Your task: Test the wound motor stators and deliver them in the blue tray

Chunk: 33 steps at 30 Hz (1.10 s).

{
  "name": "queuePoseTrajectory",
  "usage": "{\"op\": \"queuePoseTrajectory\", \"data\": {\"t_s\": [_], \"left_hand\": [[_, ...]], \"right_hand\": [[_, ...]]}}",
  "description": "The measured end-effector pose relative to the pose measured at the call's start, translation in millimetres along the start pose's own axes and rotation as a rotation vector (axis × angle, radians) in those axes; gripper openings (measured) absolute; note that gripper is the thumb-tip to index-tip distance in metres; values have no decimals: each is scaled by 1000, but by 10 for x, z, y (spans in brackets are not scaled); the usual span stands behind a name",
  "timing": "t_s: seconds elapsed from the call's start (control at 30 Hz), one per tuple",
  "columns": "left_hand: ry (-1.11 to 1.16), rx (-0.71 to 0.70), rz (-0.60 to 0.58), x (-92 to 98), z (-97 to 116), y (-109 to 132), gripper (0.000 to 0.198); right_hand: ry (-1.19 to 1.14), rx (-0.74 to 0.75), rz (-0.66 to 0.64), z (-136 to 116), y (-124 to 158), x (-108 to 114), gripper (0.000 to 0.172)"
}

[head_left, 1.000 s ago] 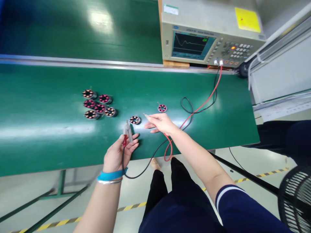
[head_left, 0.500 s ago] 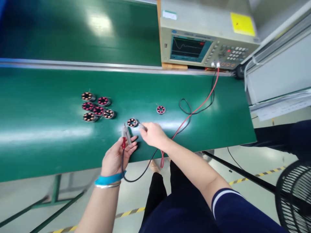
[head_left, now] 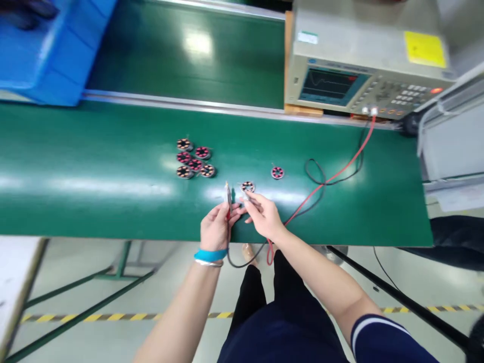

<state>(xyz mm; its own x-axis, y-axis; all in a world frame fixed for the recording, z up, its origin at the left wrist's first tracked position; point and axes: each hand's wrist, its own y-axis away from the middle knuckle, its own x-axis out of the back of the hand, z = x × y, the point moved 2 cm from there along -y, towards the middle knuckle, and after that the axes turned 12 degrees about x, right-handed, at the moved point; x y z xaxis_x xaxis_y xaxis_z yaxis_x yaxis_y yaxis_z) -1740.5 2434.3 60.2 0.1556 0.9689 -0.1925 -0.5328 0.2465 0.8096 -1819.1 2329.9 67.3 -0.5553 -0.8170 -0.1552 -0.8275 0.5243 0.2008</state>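
Note:
My left hand (head_left: 215,227) is closed around a test clip (head_left: 228,196) with a red grip, its metal tip pointing up. My right hand (head_left: 264,214) pinches a second probe (head_left: 247,197) whose tip touches a small round wound stator (head_left: 247,186) on the green belt (head_left: 94,171). A red lead (head_left: 340,169) and a black lead (head_left: 317,174) run from the hands to a beige test instrument (head_left: 363,75) at the back right. Another single stator (head_left: 277,172) lies right of the first.
Several more stators (head_left: 193,158) are clustered on the belt to the left. A blue bin (head_left: 49,50) sits at the back left. A grey cabinet (head_left: 454,131) stands at the right end. Metal legs (head_left: 75,287) and yellow-black floor tape (head_left: 113,316) show below.
The view has shifted left and back, bringing the blue bin into sight. My right hand has moved left from near the single stator to the one beside my left hand, and both hands came closer together.

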Motion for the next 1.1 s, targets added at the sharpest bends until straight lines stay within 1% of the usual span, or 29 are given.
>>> {"op": "queuePoseTrajectory", "data": {"t_s": [0.07, 0.13, 0.17, 0.3, 0.37, 0.43, 0.5, 0.6, 0.67, 0.7, 0.73, 0.8, 0.87, 0.97, 1.03, 1.1], "left_hand": [[127, -98, 99, 24, 13, -26, 15], [187, -174, 164, 85, 60, -77, 15], [189, -204, 186, 123, 98, -110, 15], [150, -358, 251, 276, 325, -291, 18], [133, -473, 272, 322, 465, -415, 20], [107, -582, 293, 341, 613, -562, 22], [53, -659, 303, 337, 769, -724, 22], [-47, -697, 269, 317, 982, -934, 21], [-98, -693, 233, 315, 1052, -977, 18], [-125, -692, 215, 317, 1051, -953, 17], [-155, -696, 199, 321, 1021, -896, 16], [-220, -702, 175, 322, 875, -694, 15], [-269, -694, 164, 310, 646, -418, 14], [-267, -641, 140, 260, 255, 3, 15], [-249, -591, 82, 216, 22, 219, 19], [-236, -546, 5, 183, -165, 359, 23]], "right_hand": [[-9, 21, -81, 74, -20, -74, 50], [26, 54, -125, 130, -90, -101, 47], [53, 70, -111, 148, -135, -91, 47], [118, 111, 30, 152, -281, 20, 50], [104, 106, 38, 139, -317, 28, 53], [85, 76, -3, 136, -350, -27, 55], [61, 32, -58, 145, -401, -128, 55], [-2, -22, -98, 165, -516, -293, 54], [-46, -47, -86, 175, -586, -367, 53], [-64, -57, -75, 178, -604, -386, 52], [-79, -69, -62, 179, -607, -391, 51], [-103, -93, -30, 170, -552, -364, 49], [-115, -120, 17, 144, -420, -301, 47], [-105, -192, 80, 88, -146, -214, 44], [-112, -235, 82, 64, 10, -198, 42], [-138, -223, 69, 64, 87, -198, 41]]}}
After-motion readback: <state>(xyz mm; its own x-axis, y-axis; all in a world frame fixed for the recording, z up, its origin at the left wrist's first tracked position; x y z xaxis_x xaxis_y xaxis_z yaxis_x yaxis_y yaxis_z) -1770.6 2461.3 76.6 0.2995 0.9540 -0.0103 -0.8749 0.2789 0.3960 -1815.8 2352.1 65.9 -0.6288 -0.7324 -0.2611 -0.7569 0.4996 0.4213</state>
